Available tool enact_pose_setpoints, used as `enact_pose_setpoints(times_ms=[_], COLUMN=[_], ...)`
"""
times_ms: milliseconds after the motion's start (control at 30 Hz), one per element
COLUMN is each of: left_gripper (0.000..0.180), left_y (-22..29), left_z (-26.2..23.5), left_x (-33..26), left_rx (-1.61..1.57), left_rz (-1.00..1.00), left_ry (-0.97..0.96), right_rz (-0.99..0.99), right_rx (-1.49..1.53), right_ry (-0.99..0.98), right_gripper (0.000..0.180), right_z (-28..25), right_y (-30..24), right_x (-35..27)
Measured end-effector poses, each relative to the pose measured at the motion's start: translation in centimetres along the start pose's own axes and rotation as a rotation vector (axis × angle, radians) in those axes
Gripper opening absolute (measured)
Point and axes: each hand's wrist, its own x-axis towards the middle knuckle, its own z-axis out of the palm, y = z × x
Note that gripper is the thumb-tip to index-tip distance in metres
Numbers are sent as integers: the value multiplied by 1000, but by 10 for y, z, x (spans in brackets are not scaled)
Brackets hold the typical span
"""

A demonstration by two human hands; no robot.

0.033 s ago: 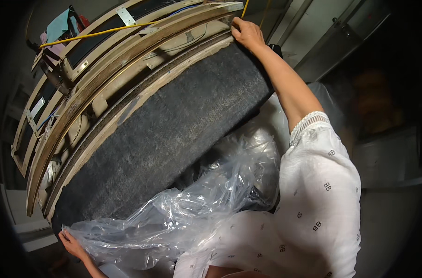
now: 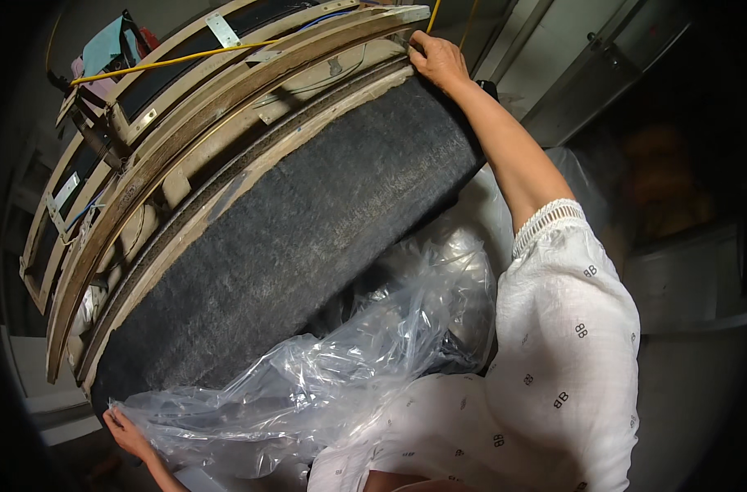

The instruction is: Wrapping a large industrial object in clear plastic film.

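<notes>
A long dark grey panel (image 2: 283, 221) with a worn surface slants across the middle. My right hand (image 2: 439, 61) is at its far right end, fingers curled over the corner beside the wooden rails. Low on the left, my left hand (image 2: 129, 433) is closed at the corner of a clear plastic sheet (image 2: 324, 369), by the panel's near left end. The crumpled sheet spreads along the panel's near side, up against my white shirt. Part of my left fingers is hidden by the sheet's edge.
Beyond the panel run wooden rails (image 2: 131, 193) with metal brackets and wires. A yellow rod (image 2: 176, 59) crosses above them. Blue and pink cloths (image 2: 102, 49) hang at the upper left. A grey metal door or cabinet (image 2: 587, 78) stands at the upper right.
</notes>
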Motion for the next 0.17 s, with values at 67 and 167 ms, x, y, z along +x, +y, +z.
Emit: enact_pose_setpoints(times_ms=[67,167], left_gripper=[31,41], left_y=[-12,-42], left_z=[0,-2], left_x=[0,-5], left_rx=[14,17], left_rz=[-13,-54], left_ry=[37,66], right_rz=[-5,-109], right_rx=[29,107], right_ry=[-3,-51], right_gripper=[26,27], right_z=[13,55], right_y=[-4,-48], right_x=[7,16])
